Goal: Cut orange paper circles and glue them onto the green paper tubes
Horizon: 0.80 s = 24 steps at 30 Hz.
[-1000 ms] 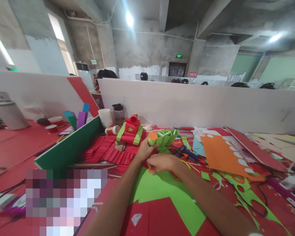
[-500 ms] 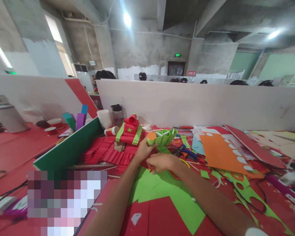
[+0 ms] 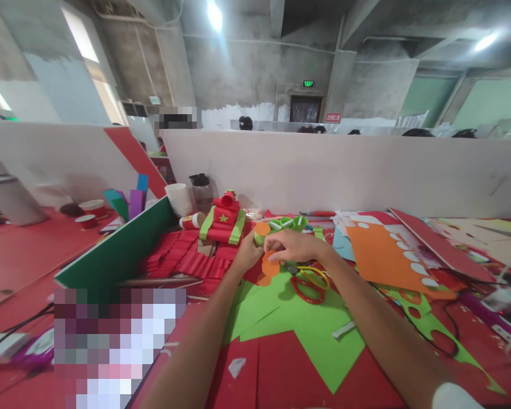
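Observation:
My left hand (image 3: 247, 251) is closed around a small green paper roll capped with an orange disc (image 3: 262, 229). Close beside it, my right hand (image 3: 296, 245) pinches an orange paper circle (image 3: 271, 266) by its upper edge. A second orange circle (image 3: 264, 279) shows just below that one. Behind the right hand stand several green paper rolls (image 3: 287, 222), partly hidden by its fingers. Scissors (image 3: 309, 284) with red and yellow handles lie under my right wrist, on green paper sheets (image 3: 298, 318).
A red paper model with a yellow star (image 3: 223, 218) stands behind pleated red strips (image 3: 183, 255). A green board (image 3: 114, 250) rises at the left. Orange paper (image 3: 377, 253) and green offcuts (image 3: 447, 338) lie to the right. A white partition (image 3: 323, 170) closes the back.
My right hand has risen from the green sheet towards the roll, and an orange circle now shows in its fingers. The scissors have come into view. My left hand keeps its hold.

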Available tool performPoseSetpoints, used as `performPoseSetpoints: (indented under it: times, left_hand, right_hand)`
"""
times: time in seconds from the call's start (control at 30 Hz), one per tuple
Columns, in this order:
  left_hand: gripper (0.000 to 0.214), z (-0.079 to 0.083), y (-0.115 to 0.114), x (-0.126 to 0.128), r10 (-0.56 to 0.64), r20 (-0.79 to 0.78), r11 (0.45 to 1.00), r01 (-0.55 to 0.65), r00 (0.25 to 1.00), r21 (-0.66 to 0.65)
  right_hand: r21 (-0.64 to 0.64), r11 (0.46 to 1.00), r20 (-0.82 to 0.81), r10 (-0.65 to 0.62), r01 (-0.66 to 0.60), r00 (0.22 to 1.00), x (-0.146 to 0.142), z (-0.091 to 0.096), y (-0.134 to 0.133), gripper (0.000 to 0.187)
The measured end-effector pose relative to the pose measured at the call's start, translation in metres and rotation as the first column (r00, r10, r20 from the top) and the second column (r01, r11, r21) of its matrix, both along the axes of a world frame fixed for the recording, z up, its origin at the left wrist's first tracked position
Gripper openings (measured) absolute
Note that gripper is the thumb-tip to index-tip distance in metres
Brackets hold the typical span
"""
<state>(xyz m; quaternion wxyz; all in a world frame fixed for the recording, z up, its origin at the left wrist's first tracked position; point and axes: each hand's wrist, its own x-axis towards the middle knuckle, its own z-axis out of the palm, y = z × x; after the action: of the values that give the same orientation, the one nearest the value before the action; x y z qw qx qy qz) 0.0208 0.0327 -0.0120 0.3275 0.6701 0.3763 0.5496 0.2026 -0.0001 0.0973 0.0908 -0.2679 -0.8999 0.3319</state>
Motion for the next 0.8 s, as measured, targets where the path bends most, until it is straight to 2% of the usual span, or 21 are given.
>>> performPoseSetpoints:
  times: [0.17, 0.3, 0.4, 0.53, 0.67, 0.8]
  left_hand:
    - [0.054, -0.002, 0.003, 0.000, -0.024, 0.013, 1.000, 0.024, 1.000, 0.007]
    - [0.048, -0.003, 0.004, -0.001, -0.010, -0.001, 1.000, 0.010, 1.000, 0.006]
    - [0.046, -0.004, 0.005, -0.002, 0.002, -0.019, 1.000, -0.002, 1.000, 0.009]
    - [0.046, 0.001, 0.001, -0.001, 0.029, -0.038, 1.000, -0.029, 0.999, 0.003]
    - [0.045, 0.003, -0.002, 0.000, 0.024, -0.030, 1.000, -0.024, 0.999, 0.011]
    - [0.049, -0.001, 0.001, 0.000, 0.032, -0.021, 0.999, -0.032, 0.999, 0.005]
  right_hand:
    - [-0.085, 0.996, 0.112, -0.001, 0.010, 0.994, -0.006, -0.015, 0.005, 0.009]
    - [-0.158, 0.986, 0.176, 0.084, -0.056, 0.981, -0.008, -0.026, 0.011, 0.011]
    - [-0.174, 0.976, 0.077, 0.148, -0.133, 0.986, -0.002, -0.024, 0.013, 0.019]
    - [-0.149, 0.970, -0.128, 0.174, -0.192, 0.976, 0.011, -0.009, 0.011, 0.014]
    - [-0.097, 0.973, -0.231, 0.184, -0.210, 0.956, 0.021, 0.005, 0.008, 0.012]
    - [-0.027, 0.982, -0.274, 0.173, -0.187, 0.946, 0.030, 0.010, 0.009, 0.007]
